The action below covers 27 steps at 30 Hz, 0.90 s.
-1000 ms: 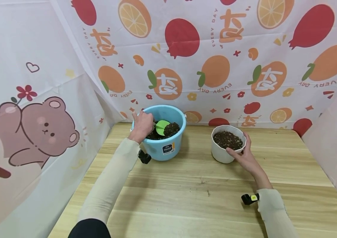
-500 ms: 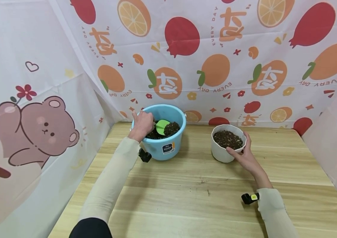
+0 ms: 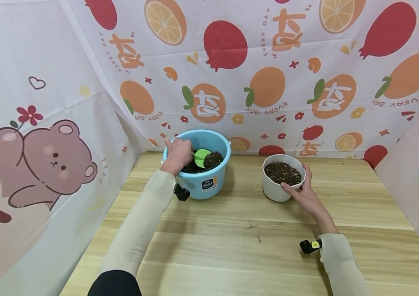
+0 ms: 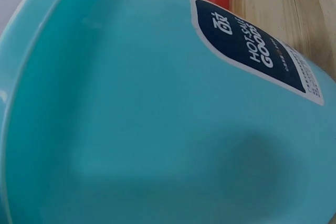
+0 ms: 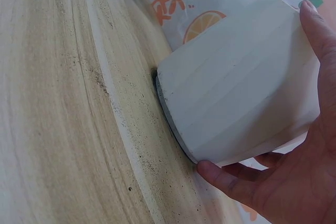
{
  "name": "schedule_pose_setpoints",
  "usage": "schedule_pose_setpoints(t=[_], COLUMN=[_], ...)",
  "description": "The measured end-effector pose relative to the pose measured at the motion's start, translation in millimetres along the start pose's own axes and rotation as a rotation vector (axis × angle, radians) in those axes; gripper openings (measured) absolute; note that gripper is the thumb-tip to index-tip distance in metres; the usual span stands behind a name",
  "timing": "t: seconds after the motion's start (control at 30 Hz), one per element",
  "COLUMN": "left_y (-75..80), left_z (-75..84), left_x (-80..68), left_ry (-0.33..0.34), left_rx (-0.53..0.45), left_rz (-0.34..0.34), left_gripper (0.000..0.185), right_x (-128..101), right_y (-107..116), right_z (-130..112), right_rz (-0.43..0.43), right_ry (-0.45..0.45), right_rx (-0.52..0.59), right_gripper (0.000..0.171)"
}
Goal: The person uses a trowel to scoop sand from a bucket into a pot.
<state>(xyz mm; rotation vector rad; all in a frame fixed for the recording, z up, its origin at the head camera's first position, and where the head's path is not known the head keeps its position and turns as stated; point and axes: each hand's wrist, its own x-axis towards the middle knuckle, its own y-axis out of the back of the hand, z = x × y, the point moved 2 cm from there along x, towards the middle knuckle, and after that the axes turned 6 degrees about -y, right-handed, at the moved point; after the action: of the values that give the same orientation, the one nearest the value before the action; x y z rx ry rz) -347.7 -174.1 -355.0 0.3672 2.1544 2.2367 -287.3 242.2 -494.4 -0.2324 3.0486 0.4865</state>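
Observation:
A light blue bucket (image 3: 207,183) holding dark soil stands at the back left of the wooden table (image 3: 253,246). My left hand (image 3: 177,154) reaches into it and grips the handle of a small green scoop (image 3: 202,157) whose blade lies on the soil. The left wrist view is filled by the bucket's (image 4: 157,119) outer wall and its label. A white pot (image 3: 275,190) full of soil stands to the right. My right hand (image 3: 303,190) holds the pot's near right side, thumb and fingers round its wall (image 5: 247,98).
Printed cloth walls (image 3: 261,74) close in the table at the back and on both sides. Some soil crumbs (image 3: 253,230) lie on the wood in front of the pots. Small black wrist devices (image 3: 310,246) sit on both sleeves.

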Motion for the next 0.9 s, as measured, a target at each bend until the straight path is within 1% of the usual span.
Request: schedule_pose_setpoints(t=[0.13,0.33,0.47,0.7,0.9], left_y=[0.9,0.3,1.3,3.2,8.2], left_z=[-0.4,-2.7,-4.8,-8.7,-7.1], left_x=[1.0,-0.5,-2.0,-4.0,-6.4], left_ry=[-0.002,0.003,0.001,-0.013,-0.024], left_rx=[-0.008,-0.024,-0.043,-0.081,-0.098], left_rz=[0.004,-0.016,-0.025,-0.032,-0.057], left_gripper=[0.039,0.038,0.034,0.021,0.021], right_x=[0.5,1.4,2.9,2.4,-0.1], right_y=[0.5,0.0,-0.2,-0.1,-0.8], right_z=[-1.1,-1.2,-1.9,-2.5,-1.7], right_rz=[0.003,-0.003,-0.005,-0.003,-0.003], right_ry=[-0.001,-0.003,0.004,0.007,0.001], right_rx=[0.002,-0.004,0.000,-0.004,0.005], right_gripper=[0.102,0.102,0.101,0.102,0.104])
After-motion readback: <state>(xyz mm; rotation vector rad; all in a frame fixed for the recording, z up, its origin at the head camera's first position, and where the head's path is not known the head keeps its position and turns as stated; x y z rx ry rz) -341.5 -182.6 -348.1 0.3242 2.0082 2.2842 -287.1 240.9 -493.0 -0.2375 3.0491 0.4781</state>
